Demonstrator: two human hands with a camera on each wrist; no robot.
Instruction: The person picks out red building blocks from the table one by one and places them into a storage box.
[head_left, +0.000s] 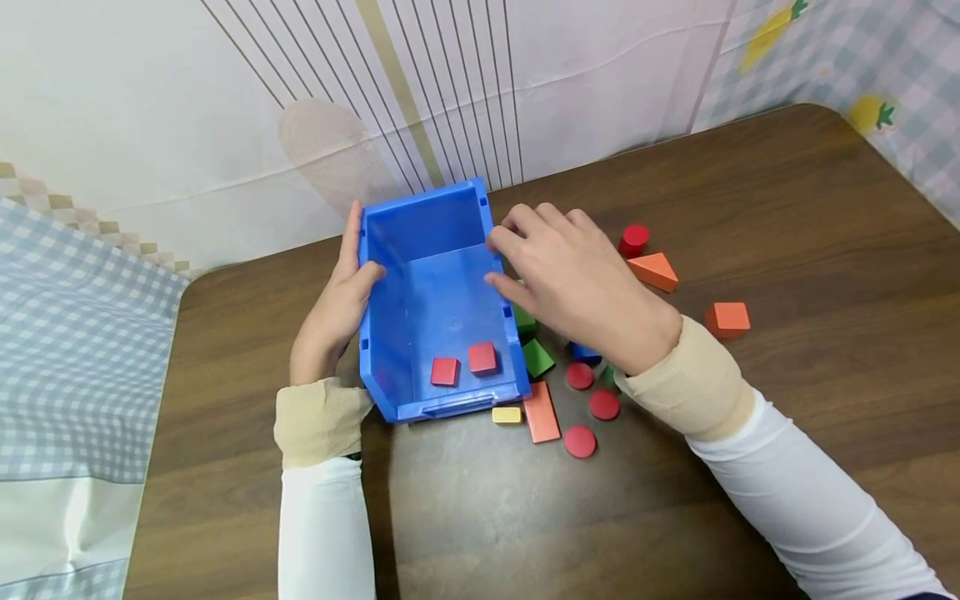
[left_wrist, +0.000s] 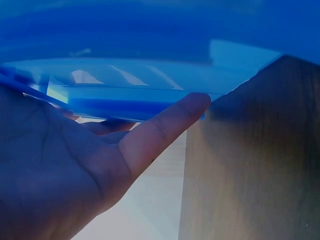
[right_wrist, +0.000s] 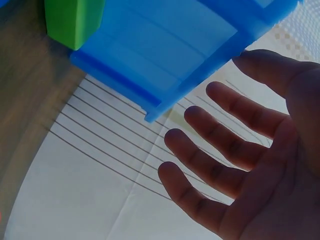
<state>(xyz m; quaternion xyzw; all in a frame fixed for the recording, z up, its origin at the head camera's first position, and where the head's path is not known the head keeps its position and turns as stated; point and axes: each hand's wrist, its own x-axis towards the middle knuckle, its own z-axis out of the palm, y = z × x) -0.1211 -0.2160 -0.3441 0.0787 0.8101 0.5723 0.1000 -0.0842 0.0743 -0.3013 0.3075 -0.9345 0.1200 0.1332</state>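
A blue plastic bin (head_left: pixel 450 300) stands tilted toward the head camera, with two red cubes (head_left: pixel 482 358) near its front inside. My left hand (head_left: pixel 339 304) holds the bin's left wall, thumb over the rim and fingers along the outside. In the left wrist view the bin's blue wall (left_wrist: pixel 110 40) fills the top, above the hand's palm. At the bin's right rim is my right hand (head_left: pixel 573 279), its fingers loosely bent with nothing between them. The right wrist view shows its thumb tip right at the edge of the bin (right_wrist: pixel 160 45) and the other fingers spread apart.
Right of the bin lie several red discs (head_left: pixel 580 442), green blocks (head_left: pixel 537 358), an orange rectangular block (head_left: pixel 542 412) and a small yellow block (head_left: pixel 506 415). Farther right are a red cylinder (head_left: pixel 634 239), an orange triangle (head_left: pixel 655 272) and an orange cube (head_left: pixel 727 319). A patterned curtain (head_left: pixel 600 75) hangs behind the table.
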